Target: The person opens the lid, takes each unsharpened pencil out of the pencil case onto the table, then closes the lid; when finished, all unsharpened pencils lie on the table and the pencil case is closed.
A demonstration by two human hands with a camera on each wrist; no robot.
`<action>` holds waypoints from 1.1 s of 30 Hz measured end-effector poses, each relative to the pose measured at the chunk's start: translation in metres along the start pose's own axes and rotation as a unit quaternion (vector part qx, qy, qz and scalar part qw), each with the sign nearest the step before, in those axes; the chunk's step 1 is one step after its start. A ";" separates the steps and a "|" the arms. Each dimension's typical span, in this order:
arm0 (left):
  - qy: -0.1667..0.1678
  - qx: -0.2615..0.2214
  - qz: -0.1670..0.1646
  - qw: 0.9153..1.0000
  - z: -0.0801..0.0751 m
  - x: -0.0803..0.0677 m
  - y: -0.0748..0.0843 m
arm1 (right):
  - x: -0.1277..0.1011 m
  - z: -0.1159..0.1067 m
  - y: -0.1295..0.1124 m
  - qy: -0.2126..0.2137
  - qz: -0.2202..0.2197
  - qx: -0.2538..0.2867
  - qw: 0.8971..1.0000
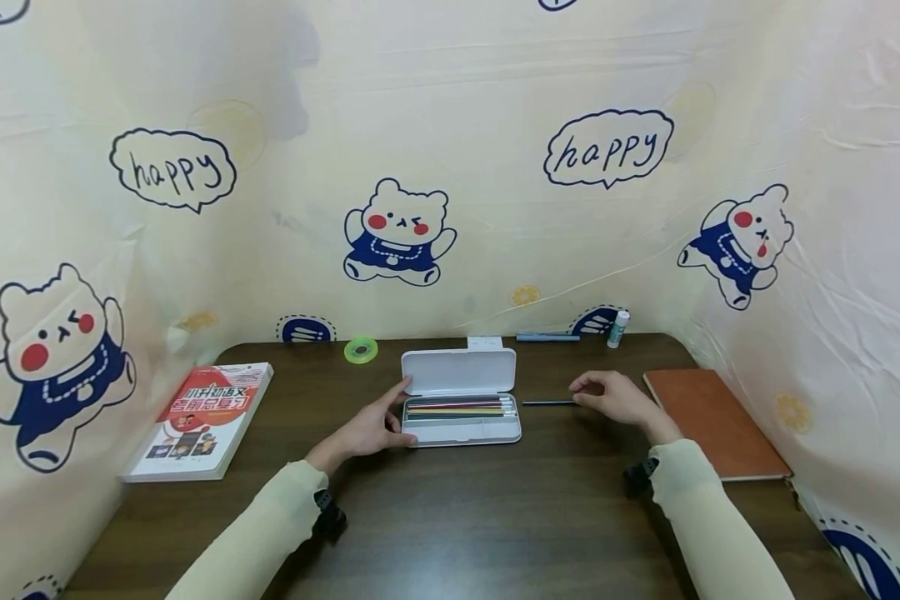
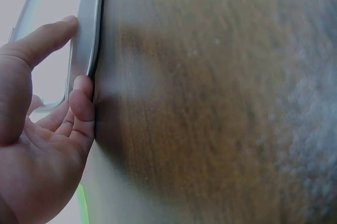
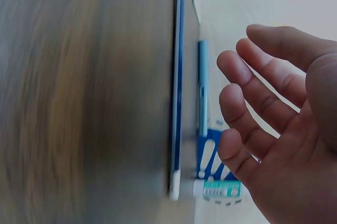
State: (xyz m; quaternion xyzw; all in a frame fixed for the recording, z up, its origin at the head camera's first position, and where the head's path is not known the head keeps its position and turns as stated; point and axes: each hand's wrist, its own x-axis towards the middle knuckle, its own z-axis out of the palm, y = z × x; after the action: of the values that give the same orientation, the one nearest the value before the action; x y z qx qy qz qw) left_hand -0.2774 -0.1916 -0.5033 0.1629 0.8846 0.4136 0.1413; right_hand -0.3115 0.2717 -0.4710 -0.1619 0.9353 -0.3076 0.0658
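Observation:
An open white pencil case [image 1: 461,398] lies mid-table with several coloured pencils [image 1: 457,408] in its tray. My left hand [image 1: 392,414] rests at the case's left end. Its straight fingers [image 2: 81,100] touch the case's edge [image 2: 90,29] without curling round it. A dark blue pencil [image 1: 547,403] lies on the table right of the case. My right hand [image 1: 591,392] hovers at that pencil's right end. In the right wrist view the right hand [image 3: 247,98] is loose and holds nothing, apart from the pencil [image 3: 178,77].
A red-and-white book [image 1: 202,421] lies at the left and an orange notebook [image 1: 712,421] at the right. Along the back edge sit a green tape roll [image 1: 361,350], a white eraser [image 1: 484,342], a light blue pen [image 1: 547,337] and a glue stick [image 1: 618,327]. Printed cloth walls three sides.

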 end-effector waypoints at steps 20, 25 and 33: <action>0.003 -0.006 0.001 1.000 0.001 0.001 -0.002 | 0.026 0.047 -0.065 -0.060 -0.071 0.020 0.995; 0.003 -0.003 0.001 1.000 0.001 0.001 -0.001 | 0.032 0.061 -0.074 -0.074 -0.098 0.009 0.992; 0.003 -0.003 -0.007 1.000 0.002 0.001 0.000 | 0.041 0.076 -0.082 -0.075 -0.081 -0.033 0.993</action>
State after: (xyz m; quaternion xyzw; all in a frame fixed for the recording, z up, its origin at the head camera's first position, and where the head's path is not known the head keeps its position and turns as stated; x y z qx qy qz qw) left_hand -0.2774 -0.1901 -0.5049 0.1547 0.8851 0.4154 0.1419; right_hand -0.3115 0.1539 -0.4838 -0.2615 0.9214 -0.2677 0.1050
